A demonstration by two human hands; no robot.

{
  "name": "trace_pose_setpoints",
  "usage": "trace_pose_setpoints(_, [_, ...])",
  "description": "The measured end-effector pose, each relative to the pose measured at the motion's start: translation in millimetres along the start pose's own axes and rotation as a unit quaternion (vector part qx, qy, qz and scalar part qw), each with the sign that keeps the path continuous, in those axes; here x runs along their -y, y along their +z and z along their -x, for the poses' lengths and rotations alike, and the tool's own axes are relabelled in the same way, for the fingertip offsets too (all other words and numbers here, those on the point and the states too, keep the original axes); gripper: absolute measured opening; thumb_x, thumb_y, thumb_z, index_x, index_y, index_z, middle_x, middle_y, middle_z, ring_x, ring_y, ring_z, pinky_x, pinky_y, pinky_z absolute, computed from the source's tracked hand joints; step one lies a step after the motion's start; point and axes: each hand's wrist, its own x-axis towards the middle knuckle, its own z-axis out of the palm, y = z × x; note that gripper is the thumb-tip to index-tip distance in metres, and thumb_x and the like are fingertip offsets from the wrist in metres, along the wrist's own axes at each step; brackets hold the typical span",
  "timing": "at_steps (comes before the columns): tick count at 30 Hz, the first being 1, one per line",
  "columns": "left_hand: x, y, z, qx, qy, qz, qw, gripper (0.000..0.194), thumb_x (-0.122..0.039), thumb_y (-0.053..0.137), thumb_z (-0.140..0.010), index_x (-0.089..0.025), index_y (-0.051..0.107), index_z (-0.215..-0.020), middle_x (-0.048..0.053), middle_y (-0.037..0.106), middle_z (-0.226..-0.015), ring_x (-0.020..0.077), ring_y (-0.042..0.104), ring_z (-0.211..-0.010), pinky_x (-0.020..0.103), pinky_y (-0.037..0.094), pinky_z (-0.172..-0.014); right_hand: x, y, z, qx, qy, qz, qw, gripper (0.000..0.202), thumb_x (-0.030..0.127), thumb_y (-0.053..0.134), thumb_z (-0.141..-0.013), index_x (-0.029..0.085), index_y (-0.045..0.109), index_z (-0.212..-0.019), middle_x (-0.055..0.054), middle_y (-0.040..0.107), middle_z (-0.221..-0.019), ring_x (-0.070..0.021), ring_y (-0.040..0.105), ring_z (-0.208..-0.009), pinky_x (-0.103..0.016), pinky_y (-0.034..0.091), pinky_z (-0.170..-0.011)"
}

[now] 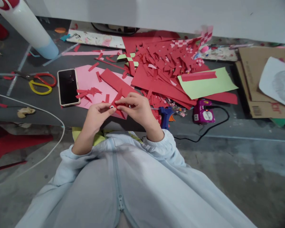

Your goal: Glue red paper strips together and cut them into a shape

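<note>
Between my two hands is a folded red paper piece (120, 113) with a small googly eye (111, 107) on its left side. My left hand (95, 118) pinches its left edge between thumb and fingers. From the other side, my right hand (141, 109) grips the same piece near its middle, and its fingers cover part of it. Both hands are just above a pink sheet (85, 74), on which red strips and scraps (91, 91) lie. A blue glue gun (165, 117) is right of my right hand. How the paper is folded under my fingers cannot be made out.
A phone (68, 87), scissors (41, 84) and a white-blue bottle (35, 34) are at left. Behind my hands is a heap of red paper scraps (166, 57). Rightward are a light green sheet (199, 88), a purple box (203, 112) with a black cord, and cardboard (251, 72).
</note>
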Motion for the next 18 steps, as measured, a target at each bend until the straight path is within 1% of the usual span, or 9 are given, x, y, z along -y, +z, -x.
trace_pose_setpoints(4, [-1,-3.3,11,0.023,0.007,0.001,1.000,0.034,-0.045,0.087,-0.063,-0.017,0.080,-0.083,0.005,0.078,-0.083,0.0165,0.066,-0.076,0.030,0.053,-0.077,-1,4,-2,0.000,-0.019,-0.027,0.999,0.010,0.025,0.074,-0.082,0.021,0.082,-0.089,-0.002,0.063,-0.075,-0.0147,0.056,-0.068,-0.028,0.043,-0.064])
trace_pose_setpoints(8, [-2,-6.6,21,0.021,0.012,-0.041,0.999,0.034,-0.048,0.084,-0.067,-0.018,0.081,-0.084,0.005,0.078,-0.085,0.0178,0.067,-0.076,0.029,0.052,-0.075,2,8,-2,0.022,-0.029,-0.026,0.999,0.007,0.023,0.074,-0.082,0.022,0.082,-0.084,-0.002,0.062,-0.074,-0.0146,0.053,-0.066,-0.028,0.042,-0.062])
trace_pose_setpoints(14, [1,-14.3,37,0.014,0.033,-0.064,0.997,0.033,-0.049,0.080,-0.073,-0.018,0.081,-0.084,0.004,0.077,-0.081,0.0171,0.065,-0.076,0.027,0.048,-0.073,11,21,9,0.026,-0.079,0.005,0.996,0.017,0.025,0.064,-0.089,0.021,0.079,-0.081,-0.005,0.066,-0.078,-0.0174,0.058,-0.074,-0.030,0.045,-0.068])
trace_pose_setpoints(18, [6,-19.3,48,0.012,0.038,-0.078,0.996,0.038,-0.053,0.078,-0.074,-0.017,0.081,-0.084,0.004,0.077,-0.082,0.0175,0.065,-0.076,0.027,0.048,-0.072,15,29,17,0.014,-0.133,0.043,0.990,0.019,0.025,0.060,-0.090,0.020,0.075,-0.079,-0.006,0.067,-0.078,-0.0196,0.059,-0.076,-0.032,0.045,-0.068])
